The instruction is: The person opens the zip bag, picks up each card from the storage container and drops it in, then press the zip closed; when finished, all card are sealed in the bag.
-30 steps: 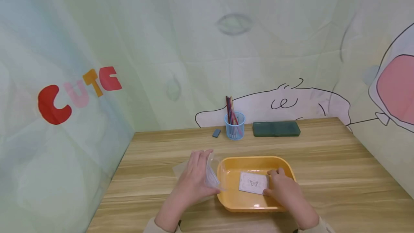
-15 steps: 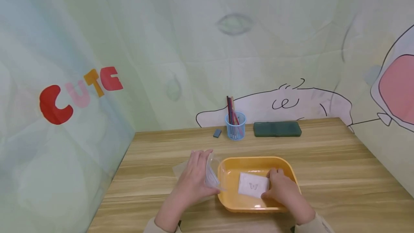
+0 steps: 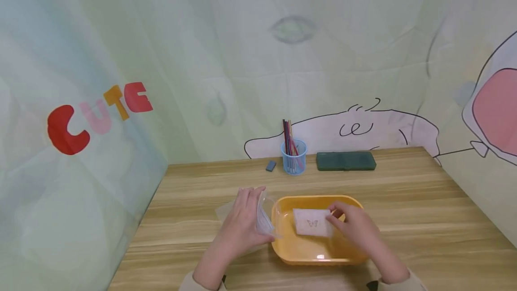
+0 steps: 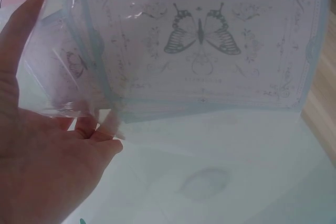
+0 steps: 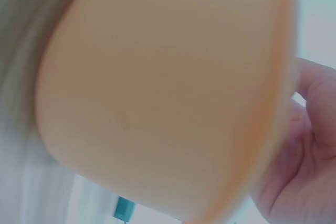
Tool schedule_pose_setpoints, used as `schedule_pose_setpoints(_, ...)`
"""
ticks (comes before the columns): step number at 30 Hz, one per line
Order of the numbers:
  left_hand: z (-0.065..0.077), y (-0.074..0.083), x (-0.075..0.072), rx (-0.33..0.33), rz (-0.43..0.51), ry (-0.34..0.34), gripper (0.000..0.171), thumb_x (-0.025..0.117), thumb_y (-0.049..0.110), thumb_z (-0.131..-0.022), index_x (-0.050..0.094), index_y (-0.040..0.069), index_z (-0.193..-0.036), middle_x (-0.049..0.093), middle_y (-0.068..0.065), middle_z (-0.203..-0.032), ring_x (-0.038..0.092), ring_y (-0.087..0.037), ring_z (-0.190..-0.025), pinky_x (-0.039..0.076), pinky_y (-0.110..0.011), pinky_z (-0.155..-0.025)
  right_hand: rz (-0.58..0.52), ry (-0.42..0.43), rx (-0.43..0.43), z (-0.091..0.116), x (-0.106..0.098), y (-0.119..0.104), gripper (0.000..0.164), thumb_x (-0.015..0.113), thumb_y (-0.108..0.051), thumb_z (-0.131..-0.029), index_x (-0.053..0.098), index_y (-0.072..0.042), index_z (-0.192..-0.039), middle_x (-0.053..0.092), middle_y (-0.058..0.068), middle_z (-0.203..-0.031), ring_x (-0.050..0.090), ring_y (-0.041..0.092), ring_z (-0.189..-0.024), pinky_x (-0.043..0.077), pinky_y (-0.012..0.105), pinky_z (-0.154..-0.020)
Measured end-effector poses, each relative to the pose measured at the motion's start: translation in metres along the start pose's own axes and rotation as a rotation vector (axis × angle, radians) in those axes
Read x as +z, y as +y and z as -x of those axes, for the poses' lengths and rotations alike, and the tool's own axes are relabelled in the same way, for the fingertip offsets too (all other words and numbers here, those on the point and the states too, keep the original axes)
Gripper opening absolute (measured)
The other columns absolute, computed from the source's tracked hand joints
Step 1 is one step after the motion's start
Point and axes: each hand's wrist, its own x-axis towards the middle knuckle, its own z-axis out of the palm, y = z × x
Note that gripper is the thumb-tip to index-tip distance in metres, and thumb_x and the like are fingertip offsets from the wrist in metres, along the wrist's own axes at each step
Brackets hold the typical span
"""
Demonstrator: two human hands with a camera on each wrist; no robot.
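My left hand holds a clear plastic bag of cards upright, at the left rim of the yellow tray. Up close in the left wrist view, butterfly-printed cards show through the plastic, with light-blue borders and scrollwork. Over the tray, thumb and fingers of my right hand pinch a white card by its right edge; its printed butterfly faces me. In the right wrist view the tray covers most of the picture, and the card is hidden.
At the back of the wooden table stand a blue cup of pencils and a dark green case. A small blue eraser-like block lies left of the cup. A printed cloth hangs behind.
The white card has tilted up and shifted slightly left and away from me. My right hand's grip has moved up along its right edge. The left hand stays put with the bag.
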Motion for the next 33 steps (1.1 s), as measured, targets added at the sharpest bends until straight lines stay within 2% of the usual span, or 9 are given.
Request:
schedule_pose_setpoints(2, 0.000, 0.000, 0.000, -0.001, -0.004, -0.004, 0.117, 0.093, 0.042, -0.046, 0.037, 0.003, -0.140, 0.044, -0.010, -0.121, 0.040, -0.023, -0.114, 0.036, -0.034, -0.107, -0.010, 0.058, -0.025, 0.002, -0.006, -0.005, 0.009, 0.069, -0.020, -0.089, 0.068, -0.013, -0.095, 0.061, -0.006, -0.079, 0.044, 0.011, -0.054, 0.040, 0.024, -0.048)
schedule_pose_setpoints(5, 0.000, 0.000, 0.000, 0.009, -0.013, 0.002, 0.117, 0.093, 0.041, -0.046, 0.037, 0.002, -0.140, 0.043, -0.011, -0.121, 0.041, -0.024, -0.115, 0.033, -0.035, -0.109, -0.034, 0.150, -0.050, 0.004, -0.014, -0.013, 0.017, 0.066, -0.023, -0.092, 0.071, -0.010, -0.101, 0.061, -0.006, -0.080, 0.042, 0.010, -0.052, 0.038, 0.023, -0.044)
schedule_pose_setpoints(9, -0.001, 0.000, 0.000, 0.018, -0.018, 0.009, 0.117, 0.093, 0.042, -0.046, 0.037, 0.002, -0.140, 0.044, -0.011, -0.120, 0.041, -0.024, -0.114, 0.030, -0.034, -0.111, -0.066, 0.274, -0.073, 0.008, -0.021, -0.026, 0.023, 0.065, -0.028, -0.092, 0.074, -0.011, -0.105, 0.062, -0.008, -0.079, 0.044, 0.009, -0.054, 0.038, 0.022, -0.042)
schedule_pose_setpoints(14, -0.001, 0.001, 0.000, 0.024, -0.019, 0.016, 0.117, 0.093, 0.042, -0.045, 0.037, 0.001, -0.139, 0.044, -0.011, -0.120, 0.041, -0.025, -0.116, 0.021, -0.036, -0.114, -0.165, 0.461, -0.110, 0.013, -0.024, -0.045, 0.012, 0.074, -0.028, -0.085, 0.077, -0.019, -0.093, 0.063, -0.014, -0.073, 0.049, 0.009, -0.055, 0.039, 0.020, -0.040)
schedule_pose_setpoints(18, -0.001, 0.002, 0.000, 0.027, -0.022, 0.019, 0.116, 0.093, 0.042, -0.046, 0.038, 0.001, -0.139, 0.045, -0.011, -0.120, 0.041, -0.025, -0.116, 0.020, -0.036, -0.115, -0.265, 0.562, -0.201, 0.014, -0.020, -0.059, 0.006, 0.078, -0.022, -0.081, 0.076, -0.021, -0.086, 0.064, -0.017, -0.072, 0.046, 0.009, -0.053, 0.033, 0.019, -0.037)
schedule_pose_setpoints(21, -0.001, 0.001, 0.000, 0.029, -0.020, 0.013, 0.116, 0.093, 0.042, -0.046, 0.037, 0.001, -0.140, 0.045, -0.011, -0.121, 0.041, -0.025, -0.116, 0.019, -0.038, -0.115, -0.310, 0.600, -0.285, 0.013, -0.015, -0.067, 0.007, 0.079, -0.017, -0.079, 0.074, -0.019, -0.082, 0.063, -0.015, -0.071, 0.044, 0.009, -0.052, 0.030, 0.017, -0.036)
schedule_pose_setpoints(25, -0.001, 0.001, 0.000, 0.035, -0.010, 0.011, 0.116, 0.093, 0.043, -0.047, 0.037, 0.001, -0.139, 0.045, -0.011, -0.120, 0.041, -0.024, -0.116, 0.018, -0.038, -0.115, -0.328, 0.615, -0.340, 0.010, -0.008, -0.075, 0.010, 0.080, -0.012, -0.078, 0.074, -0.019, -0.080, 0.062, -0.014, -0.070, 0.043, 0.009, -0.051, 0.029, 0.015, -0.036)
schedule_pose_setpoints(33, -0.001, 0.002, 0.000, 0.034, 0.016, 0.011, 0.115, 0.094, 0.040, -0.046, 0.037, 0.001, -0.139, 0.046, -0.009, -0.121, 0.041, -0.023, -0.115, 0.021, -0.033, -0.114, -0.253, 0.555, -0.287, 0.004, 0.001, -0.082, 0.006, 0.079, -0.021, -0.080, 0.074, -0.023, -0.079, 0.059, -0.024, -0.069, 0.045, 0.006, -0.052, 0.032, 0.015, -0.038)
